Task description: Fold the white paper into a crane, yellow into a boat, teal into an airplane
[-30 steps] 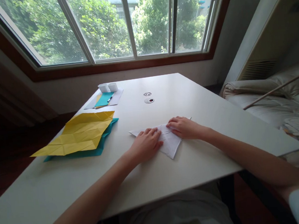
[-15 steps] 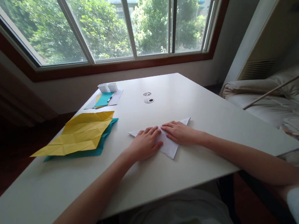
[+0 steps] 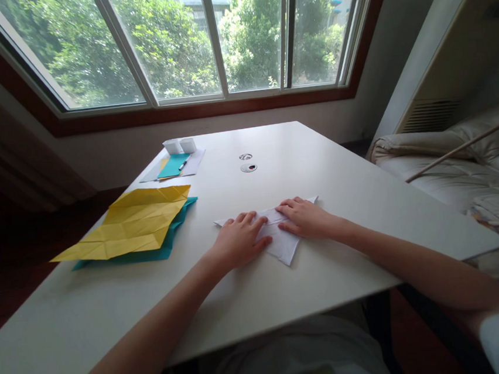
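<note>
1. While the worktop (image 3: 348, 248) runs off toward the window, I see a creased yellow sheet (image 3: 133, 221) along its left edge, lying over a teal sheet (image 3: 163, 251) that shows at the near and right sides.
2. Near the far left corner, a small teal paper (image 3: 174, 165) lies on white paper (image 3: 194, 164), with a pen (image 3: 184, 162) across its right side and two small white boxes (image 3: 179, 146) just behind.
3. Toward the near edge, the left hand (image 3: 240, 241) rests palm down on the left part of the folded white paper, its grip spread, thumb held away from the fingers.
4. Farther back, toward the far edge, two round discs (image 3: 248, 167) sit in the worktop.
5. That folded white paper (image 3: 286, 247) lies flat before the person, nearer the near edge, one corner pointing toward it.
6. Touching its right part, the right hand (image 3: 304, 218) has its grip spread too, the fingers lightly bent.
</note>
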